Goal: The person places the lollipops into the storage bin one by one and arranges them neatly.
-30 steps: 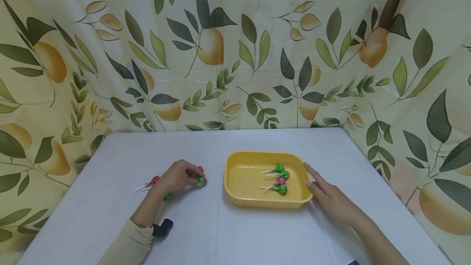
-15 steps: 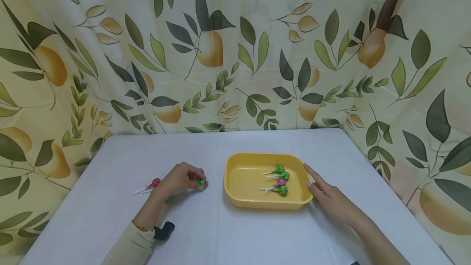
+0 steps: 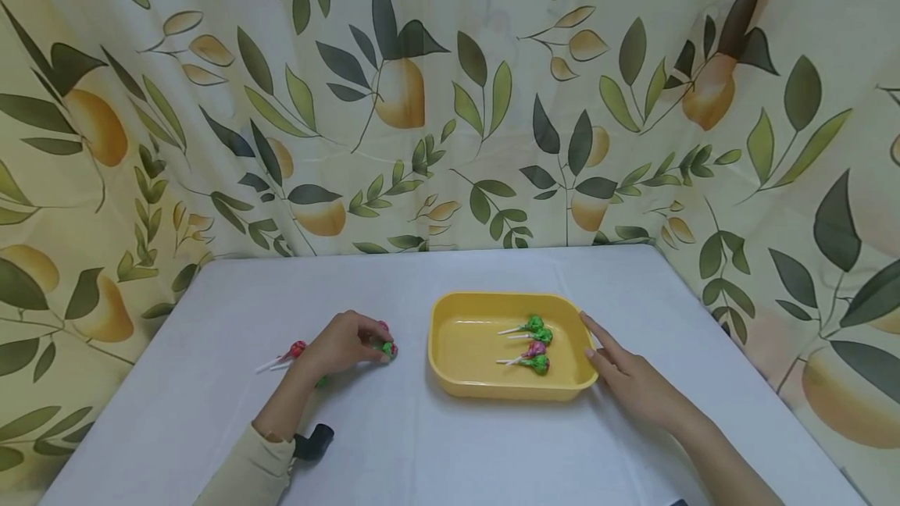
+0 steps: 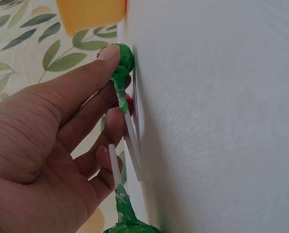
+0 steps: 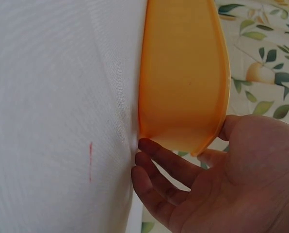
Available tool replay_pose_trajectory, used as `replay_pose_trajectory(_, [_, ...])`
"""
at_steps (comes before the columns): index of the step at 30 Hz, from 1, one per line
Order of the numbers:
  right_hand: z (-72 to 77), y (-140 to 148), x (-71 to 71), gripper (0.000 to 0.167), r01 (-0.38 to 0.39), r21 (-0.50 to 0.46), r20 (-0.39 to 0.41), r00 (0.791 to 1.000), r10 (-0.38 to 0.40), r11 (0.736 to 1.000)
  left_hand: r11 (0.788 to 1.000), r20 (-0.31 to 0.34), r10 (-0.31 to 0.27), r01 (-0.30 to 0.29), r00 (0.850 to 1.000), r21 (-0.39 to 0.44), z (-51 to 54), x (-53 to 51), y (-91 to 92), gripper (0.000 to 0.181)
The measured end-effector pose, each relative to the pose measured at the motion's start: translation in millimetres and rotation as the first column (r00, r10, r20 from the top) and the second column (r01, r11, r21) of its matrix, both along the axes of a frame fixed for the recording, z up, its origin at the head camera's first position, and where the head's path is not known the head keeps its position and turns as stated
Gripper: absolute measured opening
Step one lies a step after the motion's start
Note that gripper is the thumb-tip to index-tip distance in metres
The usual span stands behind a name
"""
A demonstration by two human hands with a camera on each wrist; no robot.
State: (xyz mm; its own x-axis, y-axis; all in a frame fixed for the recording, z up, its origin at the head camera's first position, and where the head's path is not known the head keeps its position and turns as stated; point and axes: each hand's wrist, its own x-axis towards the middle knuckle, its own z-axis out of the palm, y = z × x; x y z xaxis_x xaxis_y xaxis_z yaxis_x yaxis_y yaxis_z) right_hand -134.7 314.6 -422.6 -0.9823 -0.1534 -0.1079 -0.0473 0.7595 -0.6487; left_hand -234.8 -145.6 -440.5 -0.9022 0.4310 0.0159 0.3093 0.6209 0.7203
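My left hand pinches a green-wrapped lollipop by its head, between thumb and forefinger, low over the white table. Its white stick points back beneath the curled fingers. A pink lollipop lies just beyond, mostly covered by the fingers. Near the left wrist are a red lollipop and a green lollipop, partly hidden by the arm. My right hand rests at the right end of the yellow tray, its extended fingers and thumb touching the rim and outer wall. Several lollipops lie inside, sticks pointing left.
A white cloth covers the table. Behind it hangs a curtain printed with leaves and fruit. A black object sits at the left sleeve cuff, and a small dark corner shows at the bottom edge.
Very little differs. The view has shifted slightly; the left hand stays on the green lollipop and the right hand stays at the tray.
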Motion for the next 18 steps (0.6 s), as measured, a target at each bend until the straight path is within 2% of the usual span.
replay_pose_trajectory(18, [2.4,0.5,-1.0,0.064,-0.005,0.014,0.009,1.000,0.005,1.000,1.000,0.016,0.011,-0.011,1.000,0.006,3.1,2.5,1.1,0.022])
